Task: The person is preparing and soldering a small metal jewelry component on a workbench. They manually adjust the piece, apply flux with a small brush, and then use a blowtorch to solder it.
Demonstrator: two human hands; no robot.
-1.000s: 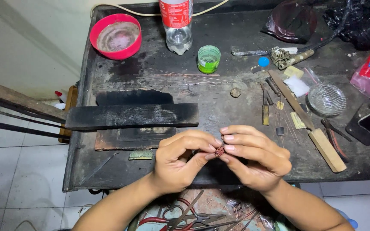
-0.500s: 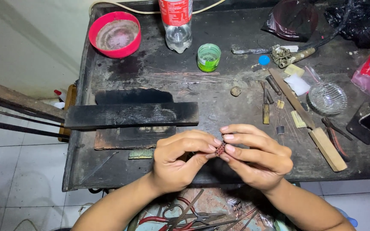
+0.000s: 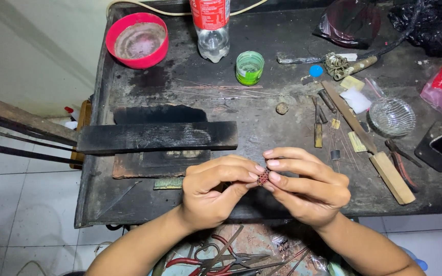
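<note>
On the workbench (image 3: 282, 30), the bowl (image 3: 137, 40) stands at the far left corner, with the bottle (image 3: 211, 30) to its right and the small cup (image 3: 249, 67) right of the bottle. The charred plank (image 3: 154, 137) lies nearer, on the left half. The glass dish (image 3: 392, 116) sits at the right. Both hands meet over the near edge, the left hand (image 3: 213, 194) and the right hand (image 3: 310, 186) touching a small piece (image 3: 263, 177) between them.
</note>
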